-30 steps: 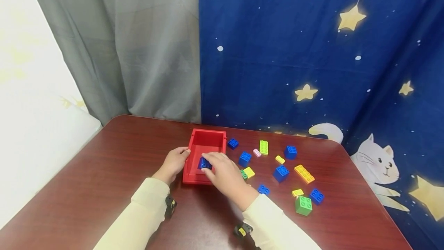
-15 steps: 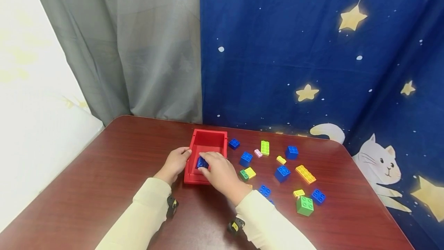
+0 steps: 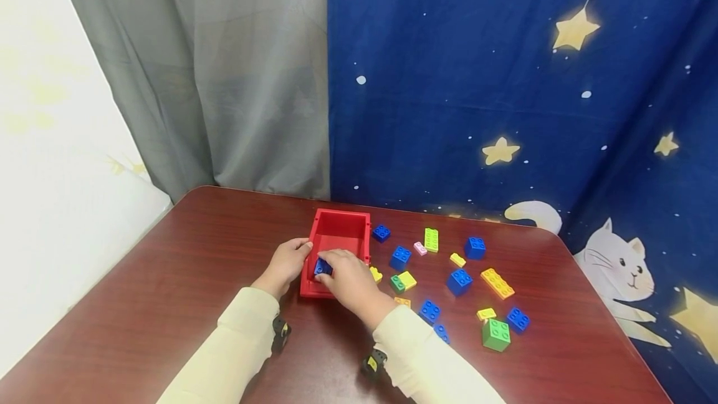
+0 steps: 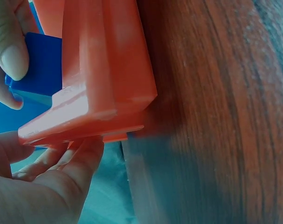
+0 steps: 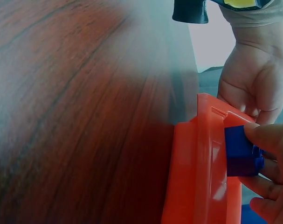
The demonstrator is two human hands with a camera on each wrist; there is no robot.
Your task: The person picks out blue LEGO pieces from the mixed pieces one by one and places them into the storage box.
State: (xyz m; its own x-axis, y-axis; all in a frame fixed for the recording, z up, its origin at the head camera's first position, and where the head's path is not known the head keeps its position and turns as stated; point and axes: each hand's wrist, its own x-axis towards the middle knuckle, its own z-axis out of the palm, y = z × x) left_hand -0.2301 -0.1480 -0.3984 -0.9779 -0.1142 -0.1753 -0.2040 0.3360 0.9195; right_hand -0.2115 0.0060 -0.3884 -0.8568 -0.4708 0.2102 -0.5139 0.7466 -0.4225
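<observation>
A red open-topped box stands on the table. My left hand grips its left wall, with the thumb on the rim and the fingers against the outer side in the left wrist view. Between the thumb and fingers of my right hand is a blue toy brick, low over the near left part of the box. Seen from the right wrist, the blue brick shows beyond the box's near rim, its studs facing the fingers. My right hand hides part of the box floor.
Loose bricks lie right of the box: several blue ones, a green one, an orange one, a lime one and a pink one. A yellow brick lies close to the box's right wall. Curtains hang behind the table.
My right hand has shifted left inside the box with the blue brick, toward the left wall. My left hand keeps its hold on the box. The whole head view has drifted slightly.
</observation>
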